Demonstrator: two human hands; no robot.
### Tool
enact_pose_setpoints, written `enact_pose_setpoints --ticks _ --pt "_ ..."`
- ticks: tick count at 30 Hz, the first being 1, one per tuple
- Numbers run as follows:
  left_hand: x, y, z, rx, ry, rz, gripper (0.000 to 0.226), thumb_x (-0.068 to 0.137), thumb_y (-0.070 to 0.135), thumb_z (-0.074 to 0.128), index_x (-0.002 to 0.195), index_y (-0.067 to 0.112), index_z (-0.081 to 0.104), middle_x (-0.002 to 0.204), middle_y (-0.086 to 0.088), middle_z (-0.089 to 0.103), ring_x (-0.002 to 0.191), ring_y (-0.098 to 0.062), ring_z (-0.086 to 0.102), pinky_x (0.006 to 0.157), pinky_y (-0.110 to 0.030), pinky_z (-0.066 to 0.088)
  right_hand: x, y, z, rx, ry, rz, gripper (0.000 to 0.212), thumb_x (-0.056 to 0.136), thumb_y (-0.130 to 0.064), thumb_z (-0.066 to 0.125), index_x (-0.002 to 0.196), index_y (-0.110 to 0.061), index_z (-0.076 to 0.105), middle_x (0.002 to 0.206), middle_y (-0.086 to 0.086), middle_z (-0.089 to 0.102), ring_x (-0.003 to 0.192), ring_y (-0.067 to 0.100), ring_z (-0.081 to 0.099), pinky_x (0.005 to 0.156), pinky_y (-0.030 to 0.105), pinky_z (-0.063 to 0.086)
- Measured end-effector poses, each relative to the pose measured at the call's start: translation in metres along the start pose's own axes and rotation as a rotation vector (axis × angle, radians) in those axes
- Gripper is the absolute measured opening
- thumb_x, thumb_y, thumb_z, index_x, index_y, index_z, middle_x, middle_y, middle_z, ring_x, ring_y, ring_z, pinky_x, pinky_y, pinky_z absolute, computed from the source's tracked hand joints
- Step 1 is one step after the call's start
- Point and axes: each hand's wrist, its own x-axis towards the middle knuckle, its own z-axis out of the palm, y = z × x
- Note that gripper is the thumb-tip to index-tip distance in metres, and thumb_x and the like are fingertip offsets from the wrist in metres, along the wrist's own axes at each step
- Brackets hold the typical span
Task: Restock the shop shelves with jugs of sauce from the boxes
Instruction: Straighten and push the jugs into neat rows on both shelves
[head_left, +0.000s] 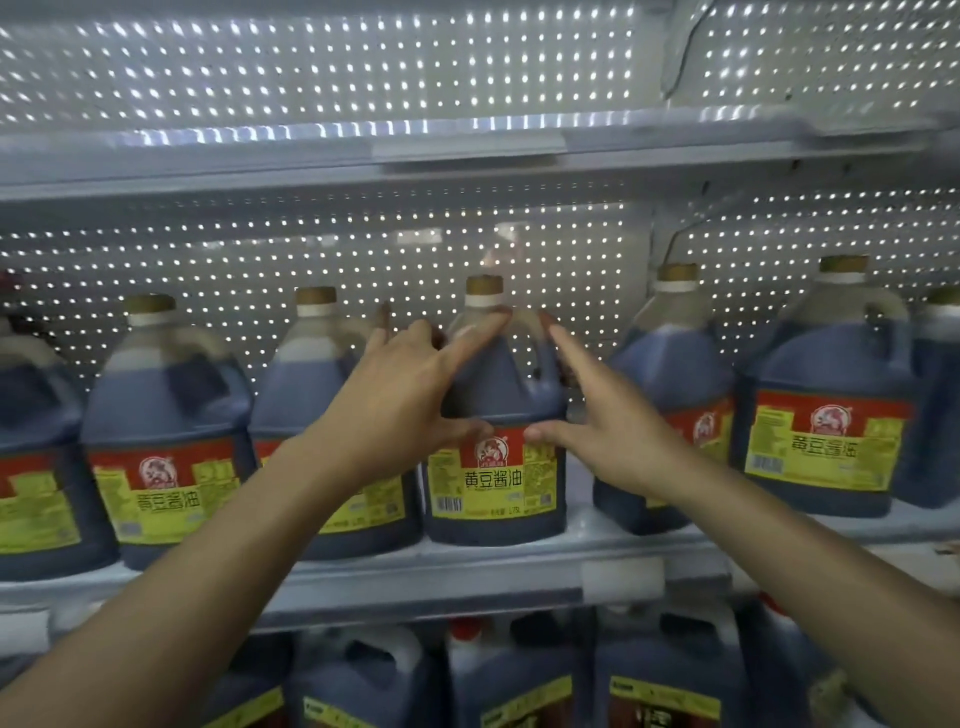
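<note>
While both hands (400, 395) touch it, jug (496, 467) holds dark sauce

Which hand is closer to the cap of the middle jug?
Left. The left hand has a fingertip just under the middle jug's cap; the right hand reaches up right of the neck, farther off.

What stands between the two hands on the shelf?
In the head view, one jug of dark sauce stands between the left hand and the right hand; straight fingers touch its sides.

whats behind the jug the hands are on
Behind the middle jug, flanked by the left hand and right hand, only the perforated back panel shows. The jug hides the space directly behind it.
</note>
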Motion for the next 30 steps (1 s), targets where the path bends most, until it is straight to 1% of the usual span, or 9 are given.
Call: enact_pose_setpoints --ticks 3,6,9,11,14,19,23,26,30 --pt "-0.004 -0.008 -0.001 0.012 0.005 0.001 0.105 0.078 0.066 0.07 0.159 0.045 0.007 0.109 -0.008 0.056 0.111 -0.029 0.053 0.114 -0.053 0.023 0.001 -0.002 0.003 -0.011 0.002 0.023 0.109 0.083 -0.015 0.084 0.164 -0.029 0.012 0.16 -0.018 0.03 0.141 -0.007 0.03 0.106 0.004 0.035" --pt "-0.006 -0.008 0.001 0.002 0.019 0.03 0.101 0.079 0.066 0.07 0.158 0.046 0.01 0.1 0.0 0.047 0.107 -0.027 0.053 0.105 -0.049 0.032 -0.001 -0.011 0.001 -0.06 -0.017 0.045 0.108 0.085 -0.015 0.083 0.164 -0.028 0.01 0.146 -0.028 0.035 0.127 -0.017 0.031 0.093 -0.006 0.034" --pt "-0.006 -0.004 0.0 -0.094 0.096 0.02 0.09 0.079 0.06 0.073 0.154 0.05 0.023 0.129 -0.01 0.046 0.127 -0.03 0.043 0.105 -0.046 0.035 -0.006 -0.017 -0.003 -0.096 0.01 0.046 0.103 0.084 -0.024 0.085 0.163 -0.03 0.019 0.149 -0.016 0.044 0.133 0.003 0.05 0.106 0.029 0.052" --pt "-0.005 0.002 -0.004 -0.253 0.222 0.025 0.074 0.081 0.047 0.077 0.146 0.046 0.04 0.144 -0.01 0.039 0.138 -0.028 0.035 0.108 -0.042 0.037 -0.016 -0.023 -0.014 -0.209 0.082 0.019 0.091 0.086 -0.03 0.081 0.159 -0.031 0.027 0.149 -0.008 0.046 0.132 0.01 0.052 0.105 0.039 0.052" --pt "0.004 0.022 -0.004 -0.409 0.323 0.115 0.057 0.083 0.034 0.075 0.137 0.031 0.055 0.137 -0.001 0.048 0.131 -0.02 0.046 0.105 -0.037 0.043 -0.038 -0.033 -0.045 -0.322 0.118 0.014 0.069 0.091 -0.034 0.076 0.151 -0.035 0.041 0.134 -0.015 0.05 0.116 0.002 0.055 0.093 0.033 0.054" --pt "0.033 0.069 0.013 -0.436 0.259 0.214 0.055 0.086 0.032 0.075 0.136 0.029 0.053 0.124 0.006 0.056 0.113 -0.019 0.055 0.093 -0.032 0.045 -0.06 -0.01 -0.103 -0.388 0.195 0.039 0.053 0.089 -0.033 0.077 0.137 -0.035 0.053 0.121 -0.012 0.054 0.104 0.004 0.061 0.088 0.037 0.056" --pt "0.057 0.107 0.033 -0.381 0.147 0.238 0.078 0.082 0.047 0.076 0.148 0.033 0.036 0.133 0.002 0.052 0.121 -0.022 0.051 0.098 -0.035 0.045 -0.063 0.021 -0.143 -0.455 0.212 0.089 0.074 0.083 -0.039 0.083 0.146 -0.03 0.045 0.137 -0.009 0.048 0.125 0.008 0.052 0.104 0.03 0.046" --pt "0.073 0.129 0.048 -0.339 0.031 0.156 0.107 0.073 0.058 0.081 0.156 0.037 0.017 0.137 -0.003 0.043 0.121 -0.025 0.051 0.096 -0.038 0.049 -0.054 0.046 -0.151 -0.407 0.035 0.17 0.107 0.074 -0.046 0.088 0.158 -0.027 0.024 0.153 -0.006 0.036 0.139 0.012 0.043 0.111 0.035 0.045" --pt "0.082 0.138 0.059 -0.174 0.029 0.072 0.121 0.067 0.06 0.084 0.158 0.034 0.01 0.136 -0.006 0.046 0.116 -0.03 0.055 0.092 -0.041 0.05 -0.04 0.072 -0.142 -0.333 -0.107 0.092 0.123 0.075 -0.038 0.09 0.159 -0.045 0.0 0.148 -0.003 0.043 0.132 0.015 0.053 0.104 0.038 0.053"
